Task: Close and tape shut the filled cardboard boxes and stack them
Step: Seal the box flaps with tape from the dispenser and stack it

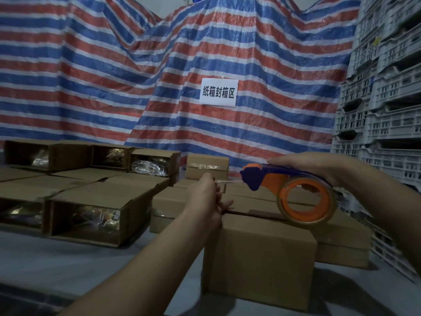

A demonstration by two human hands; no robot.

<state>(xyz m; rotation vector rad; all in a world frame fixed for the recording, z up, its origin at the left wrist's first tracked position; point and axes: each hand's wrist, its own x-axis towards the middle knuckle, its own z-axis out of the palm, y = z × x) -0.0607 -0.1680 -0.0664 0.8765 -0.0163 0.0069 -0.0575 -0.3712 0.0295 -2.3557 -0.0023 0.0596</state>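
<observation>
orange tape dispenser over matte cardboard box

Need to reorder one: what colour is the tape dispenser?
Orange and blue dispenser, head view.

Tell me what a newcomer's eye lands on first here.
First the striped tarp filling the back wall, with a white sign pinned at its centre. Next the orange and blue tape gun in the right hand, low right, while the left hand pinches the tape end above a closed box. Open boxes lie on their sides at left.
</observation>
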